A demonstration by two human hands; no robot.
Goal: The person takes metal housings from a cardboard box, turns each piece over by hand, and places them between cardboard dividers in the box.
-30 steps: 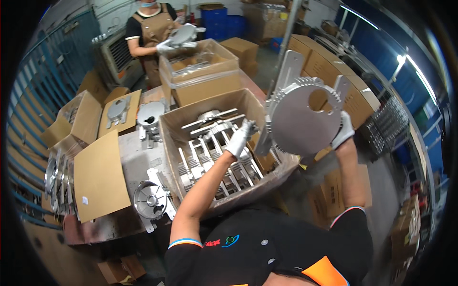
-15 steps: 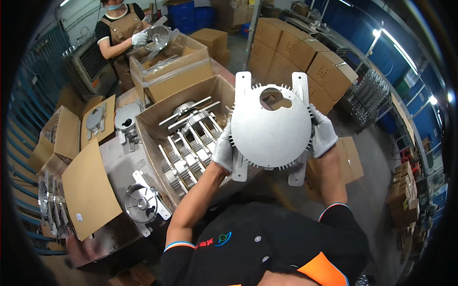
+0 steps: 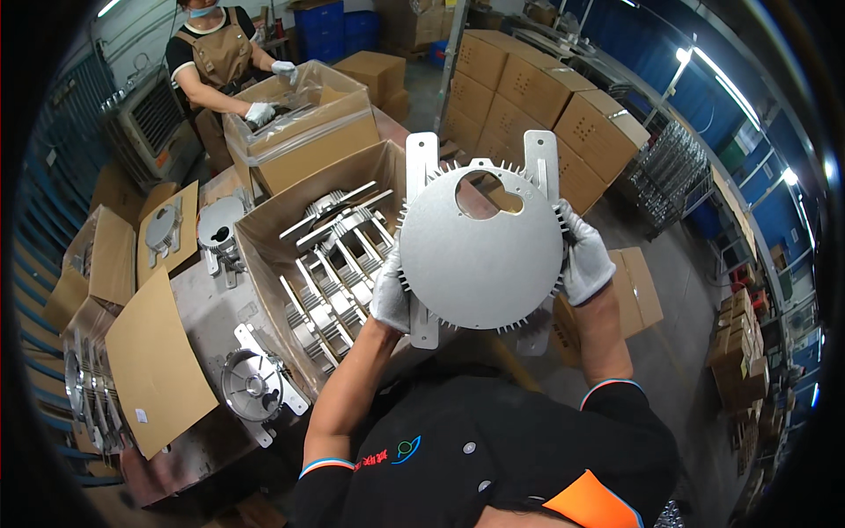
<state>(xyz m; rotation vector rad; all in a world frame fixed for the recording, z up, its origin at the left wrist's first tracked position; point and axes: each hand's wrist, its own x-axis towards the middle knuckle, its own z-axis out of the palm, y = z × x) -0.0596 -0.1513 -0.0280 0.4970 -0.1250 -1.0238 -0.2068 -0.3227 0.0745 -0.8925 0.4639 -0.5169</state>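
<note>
I hold a round grey metal casting point(image 3: 482, 246) with fins around its rim, a keyhole-shaped opening and two flat mounting legs, flat side toward me, at chest height. My left hand point(image 3: 391, 295) in a white glove grips its left edge. The gloved right hand point(image 3: 584, 260) grips its right edge. Just left of it stands an open cardboard box point(image 3: 264, 264) packed with several similar castings point(image 3: 339, 264) standing on edge.
Another person point(image 3: 220, 53) in a brown apron reaches into a plastic-lined box point(image 3: 299, 132) at the far end. Loose castings point(image 3: 255, 387) and cardboard flaps point(image 3: 154, 361) lie on the metal table to the left. Stacked cartons point(image 3: 537, 114) stand to the right.
The casting came from my right side to the centre, and both hands now hold it. It sits closer to my face and slightly lower than half a second ago.
</note>
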